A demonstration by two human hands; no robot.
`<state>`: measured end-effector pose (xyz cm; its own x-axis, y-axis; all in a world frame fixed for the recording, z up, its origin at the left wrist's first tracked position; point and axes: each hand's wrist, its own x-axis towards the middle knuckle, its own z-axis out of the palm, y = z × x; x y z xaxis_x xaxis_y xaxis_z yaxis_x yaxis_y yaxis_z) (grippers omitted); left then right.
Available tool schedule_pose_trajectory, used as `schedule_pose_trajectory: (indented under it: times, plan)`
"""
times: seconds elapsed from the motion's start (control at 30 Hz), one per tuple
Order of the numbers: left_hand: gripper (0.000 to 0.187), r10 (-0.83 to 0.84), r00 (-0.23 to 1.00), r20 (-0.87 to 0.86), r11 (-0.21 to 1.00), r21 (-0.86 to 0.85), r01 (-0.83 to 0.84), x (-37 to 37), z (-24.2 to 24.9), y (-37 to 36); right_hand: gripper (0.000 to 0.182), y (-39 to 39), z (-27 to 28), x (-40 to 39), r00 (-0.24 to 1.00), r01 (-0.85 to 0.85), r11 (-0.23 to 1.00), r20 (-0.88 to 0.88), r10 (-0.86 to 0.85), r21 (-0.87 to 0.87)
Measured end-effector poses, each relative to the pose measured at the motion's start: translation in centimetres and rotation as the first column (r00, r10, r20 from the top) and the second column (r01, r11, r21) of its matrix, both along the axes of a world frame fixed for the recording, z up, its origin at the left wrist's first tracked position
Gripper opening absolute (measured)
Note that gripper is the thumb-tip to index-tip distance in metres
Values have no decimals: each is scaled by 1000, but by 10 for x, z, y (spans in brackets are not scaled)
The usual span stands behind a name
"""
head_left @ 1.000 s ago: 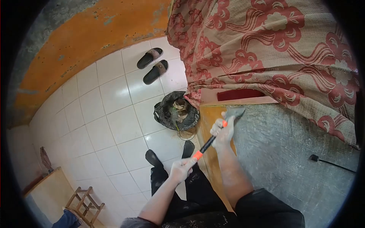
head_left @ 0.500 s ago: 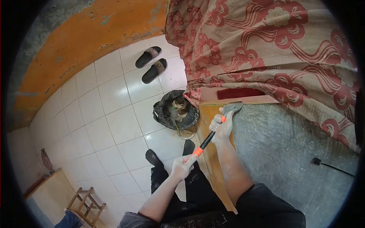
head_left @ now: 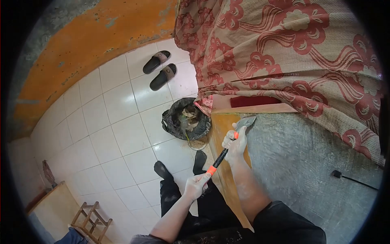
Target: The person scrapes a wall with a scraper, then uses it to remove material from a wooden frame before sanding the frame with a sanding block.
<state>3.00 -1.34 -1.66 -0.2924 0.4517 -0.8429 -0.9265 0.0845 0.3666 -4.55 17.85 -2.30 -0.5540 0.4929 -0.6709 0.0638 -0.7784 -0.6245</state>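
A long-handled scraper [head_left: 220,157] with a black and orange handle slants across the middle of the head view. My left hand [head_left: 196,186], dusted white, is closed round the lower orange end of the handle. Higher up, my right hand [head_left: 237,145] wraps the handle close to the metal head, with whitish dust over the fingers. The scraper's flat blade [head_left: 246,121] lies against the grey, scratched wall surface [head_left: 292,146], near its top edge and beside the orange-painted border [head_left: 221,122].
A black bag-lined bin [head_left: 170,126] with scraps inside stands on the white tiled floor [head_left: 122,134]. Slippers [head_left: 163,77] lie beyond it. A red-patterned curtain [head_left: 264,44] hangs at upper right. A black cable end [head_left: 337,174] sticks out at right; a wooden stool [head_left: 91,219] is lower left.
The scraper's blade has slid a little down and left across the grey surface, toward me. Both hands keep their hold on the handle, and the view has shifted slightly.
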Motion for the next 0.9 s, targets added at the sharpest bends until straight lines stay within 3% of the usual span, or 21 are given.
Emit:
schedule_pose_trajectory:
  times: [0.17, 0.27, 0.5, 0.6, 0.9]
  plan:
    - [32, 14, 996, -84, 998, -58, -19, -19, 2, 6, 42, 4, 1, -16, 999, 49, 997, -9, -50, -55]
    - [31, 24, 1000, -18, 999, -35, -25, -7, 8, 3, 43, 3, 2, -5, 1000, -10, 998, -30, 8, -54]
    - [30, 35, 999, -37, 998, -53, -37, -10, -1, 0, 43, -1, -9, -1, 1000, 23, 1000, -1, -23, -8]
    - [30, 31, 998, 50, 1000, 1, -31, -15, -9, -5, 43, -6, -10, -4, 999, 46, 999, 8, -46, 12]
    - [35, -47, 999, -17, 999, 2, 47, -21, -19, -13, 44, -5, -22, -5, 999, 40, 998, -37, -39, 38]
